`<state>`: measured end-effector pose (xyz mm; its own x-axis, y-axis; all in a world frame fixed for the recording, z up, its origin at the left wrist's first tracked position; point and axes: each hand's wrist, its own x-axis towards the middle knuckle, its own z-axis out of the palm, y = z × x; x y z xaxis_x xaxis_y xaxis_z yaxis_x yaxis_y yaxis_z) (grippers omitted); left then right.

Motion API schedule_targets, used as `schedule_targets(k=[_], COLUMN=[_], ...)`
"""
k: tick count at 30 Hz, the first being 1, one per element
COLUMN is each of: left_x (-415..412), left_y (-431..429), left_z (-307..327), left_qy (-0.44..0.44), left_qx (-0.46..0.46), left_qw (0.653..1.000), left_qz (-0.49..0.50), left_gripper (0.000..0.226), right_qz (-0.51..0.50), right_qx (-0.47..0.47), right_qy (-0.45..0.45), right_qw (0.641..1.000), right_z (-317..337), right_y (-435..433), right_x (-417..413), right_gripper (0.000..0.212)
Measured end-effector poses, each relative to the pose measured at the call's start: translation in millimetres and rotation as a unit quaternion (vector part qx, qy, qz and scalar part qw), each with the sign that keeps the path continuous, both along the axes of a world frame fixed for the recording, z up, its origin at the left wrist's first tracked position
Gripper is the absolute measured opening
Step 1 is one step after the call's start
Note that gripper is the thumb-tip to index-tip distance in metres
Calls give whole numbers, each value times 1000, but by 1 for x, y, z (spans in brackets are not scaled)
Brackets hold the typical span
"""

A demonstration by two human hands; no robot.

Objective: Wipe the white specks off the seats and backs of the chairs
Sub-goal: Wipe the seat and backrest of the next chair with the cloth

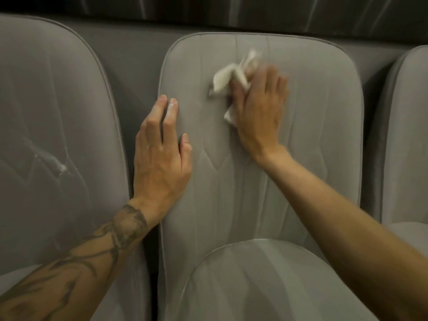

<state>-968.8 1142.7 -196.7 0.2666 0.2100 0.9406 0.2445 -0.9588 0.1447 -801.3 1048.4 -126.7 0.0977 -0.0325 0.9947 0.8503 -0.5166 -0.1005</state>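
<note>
Middle chair back [301, 135]: plain mid grey, thin stitched lines running down it and meeting in V shapes. Its seat [266, 286]: paler grey, faint lengthwise streaks. Left chair back [58, 112]: same grey, same V stitching, marked with white specks [62, 168] and a pale smear along the seams. Right chair [407, 135]: grey, edge only. Cloth [228, 77]: white, crumpled, shadowed grey in the folds. Left forearm [92, 258]: dark grey-black tattoo, winding line work. Band behind the chairs [208, 8]: near black with pale vertical streaks.
</note>
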Motion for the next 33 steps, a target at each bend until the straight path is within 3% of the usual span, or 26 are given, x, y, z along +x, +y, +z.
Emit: schedule_targets(k=[3,5,7,10,12,15,19,22,26,30,33], left_x=[0,-1,-1,-1,-2,-2,-2,-2,-1,-1,0], left_y=[0,0,-2,0,0,-1,-2,-3,-1,0,1], left_z=[0,1,1,2,2,1,2,1,1,1,0], left_qy=[1,3,1,2,3,3,3,4,3,-1,-6], left_qx=[1,-6,-10,-7,-9,-6,-12,-11,-9,-2,1], left_qw=[1000,1000,1000,1000,1000,1000,1000,1000,1000,1000,1000], left_qz=[2,-3,-9,-6,-1,-5,-5,-6,-2,1,6], left_gripper=[58,58,57,57,57,57,57,57,57,57,57], right_qz=[76,74,32,-45,-51,9,76,34,-53,9,77], right_qx=[-184,-236,-194,-56,-13,-38,-215,-185,-59,-39,-146], right_qy=[-35,-62,-68,-64,-31,-21,-75,-108,-9,-4,2], right_qw=[979,967,978,995,998,999,971,976,997,999,986], right_z=[-89,-95,-51,43,64,9,-72,-14,73,-6,-117], right_y=[-29,-44,-35,-5,10,8,-31,-23,11,6,-19], right_x=[-30,-23,-3,15,9,-12,-27,-4,2,-12,-32], right_gripper=[35,30,29,39,38,37,37,38,43,34,27])
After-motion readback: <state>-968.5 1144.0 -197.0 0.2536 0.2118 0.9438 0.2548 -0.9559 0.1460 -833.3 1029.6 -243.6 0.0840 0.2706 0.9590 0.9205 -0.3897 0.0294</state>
